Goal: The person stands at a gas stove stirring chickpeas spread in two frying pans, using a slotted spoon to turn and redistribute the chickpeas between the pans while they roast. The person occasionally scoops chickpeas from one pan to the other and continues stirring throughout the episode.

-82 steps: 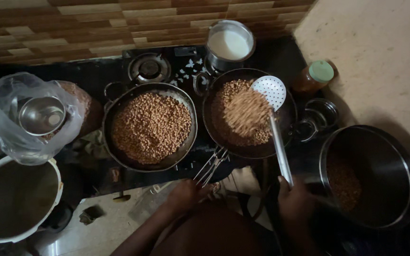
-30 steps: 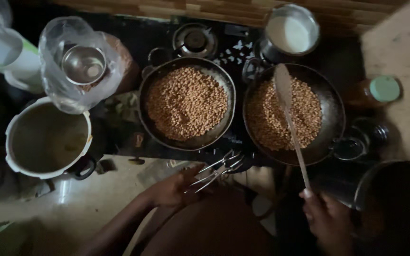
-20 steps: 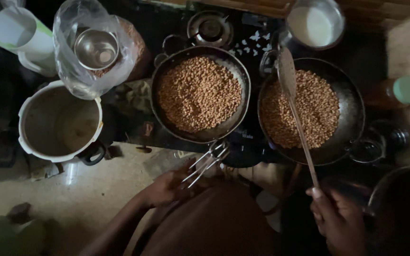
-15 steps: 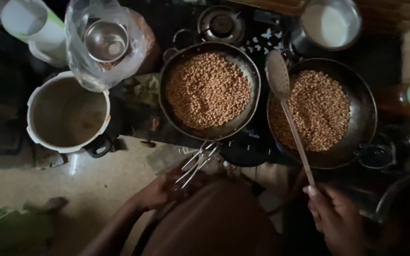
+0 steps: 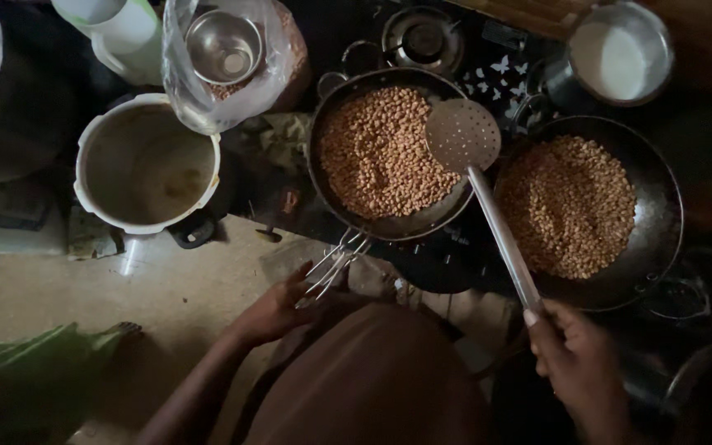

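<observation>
The left hand (image 5: 278, 309) is closing its grip on the wire handle (image 5: 335, 264) of the round dark metal pan of brown nuts (image 5: 389, 152), steadying it on the black stovetop (image 5: 471, 49). The long-handled perforated steel ladle (image 5: 463, 136) is hovering over this pan's right edge – the stirring step, by the look of it. The right hand (image 5: 574, 363) is gripping the ladle's handle end, beside the second dark nut-filled pan (image 5: 591, 206) – dipping the ladle in calls for keeping the pan braced
</observation>
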Motion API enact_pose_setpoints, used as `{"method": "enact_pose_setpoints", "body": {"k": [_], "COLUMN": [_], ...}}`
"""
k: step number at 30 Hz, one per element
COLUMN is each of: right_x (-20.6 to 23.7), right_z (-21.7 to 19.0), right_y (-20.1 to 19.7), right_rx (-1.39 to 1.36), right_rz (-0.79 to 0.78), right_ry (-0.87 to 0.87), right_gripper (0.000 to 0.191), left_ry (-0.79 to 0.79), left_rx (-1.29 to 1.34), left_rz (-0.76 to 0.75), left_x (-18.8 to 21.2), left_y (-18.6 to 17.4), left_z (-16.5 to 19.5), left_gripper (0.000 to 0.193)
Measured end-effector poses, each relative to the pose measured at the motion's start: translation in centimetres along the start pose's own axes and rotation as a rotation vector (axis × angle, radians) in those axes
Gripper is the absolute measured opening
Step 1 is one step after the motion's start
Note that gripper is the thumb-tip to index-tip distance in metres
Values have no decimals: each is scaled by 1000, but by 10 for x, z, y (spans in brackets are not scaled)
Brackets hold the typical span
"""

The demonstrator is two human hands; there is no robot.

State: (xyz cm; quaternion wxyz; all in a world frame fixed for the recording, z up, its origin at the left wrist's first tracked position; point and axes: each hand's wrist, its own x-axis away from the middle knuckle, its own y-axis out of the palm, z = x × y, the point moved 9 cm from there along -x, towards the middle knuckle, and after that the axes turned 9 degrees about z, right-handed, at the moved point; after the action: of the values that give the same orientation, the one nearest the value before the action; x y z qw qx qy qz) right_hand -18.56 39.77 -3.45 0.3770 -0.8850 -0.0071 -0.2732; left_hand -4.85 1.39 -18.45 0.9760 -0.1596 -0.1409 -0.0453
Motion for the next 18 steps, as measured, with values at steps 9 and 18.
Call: {"method": "enact_pose_setpoints", "body": {"k": [9, 18], "right_x": [2, 3], "right_z": [-14, -16], "right_y": [3, 8], "right_rx": [117, 208], "right_rz": [-2, 0], "right_ry": [-199, -157], "right_gripper": [23, 25], "left_ry": [-9, -168], "left_rx": [-34, 152], "left_rz": [56, 101], "left_x": [2, 12], "left_y": [2, -27], "left_z": [12, 2], "left_gripper": [43, 34]}}
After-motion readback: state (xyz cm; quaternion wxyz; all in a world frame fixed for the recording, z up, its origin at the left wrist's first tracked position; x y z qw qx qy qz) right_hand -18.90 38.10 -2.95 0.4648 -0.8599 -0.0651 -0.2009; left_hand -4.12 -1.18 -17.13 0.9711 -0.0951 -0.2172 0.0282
